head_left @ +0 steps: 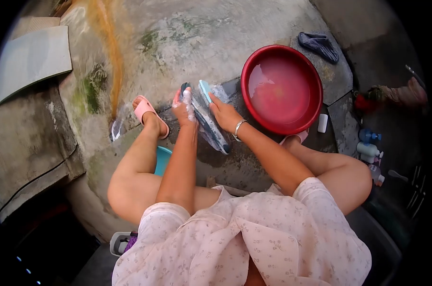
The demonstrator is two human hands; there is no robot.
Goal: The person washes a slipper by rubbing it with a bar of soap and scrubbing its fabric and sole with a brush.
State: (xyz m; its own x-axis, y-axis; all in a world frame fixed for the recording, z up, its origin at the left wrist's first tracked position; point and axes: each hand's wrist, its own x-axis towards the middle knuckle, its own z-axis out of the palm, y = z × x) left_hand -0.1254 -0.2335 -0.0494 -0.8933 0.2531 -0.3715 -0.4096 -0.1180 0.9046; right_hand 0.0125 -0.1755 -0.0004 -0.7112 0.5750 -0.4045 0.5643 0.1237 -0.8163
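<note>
My left hand [184,112], with white suds on it, holds a dark shoe [207,125] with a pale edge, tilted over the wet ground. My right hand [225,114] grips a light blue brush [205,90] close to the shoe's upper side. The brush's bristles are hard to make out. Suds lie on the ground behind the brush. Just right of my right hand stands a red basin [282,90] holding reddish-looking water.
A dark shoe [319,46] lies beyond the basin. A white bar-like object [322,123] and several bottles [368,149] are at the right. Part of a teal basin [162,160] shows beside my left leg. A pale board [33,59] rests at the upper left.
</note>
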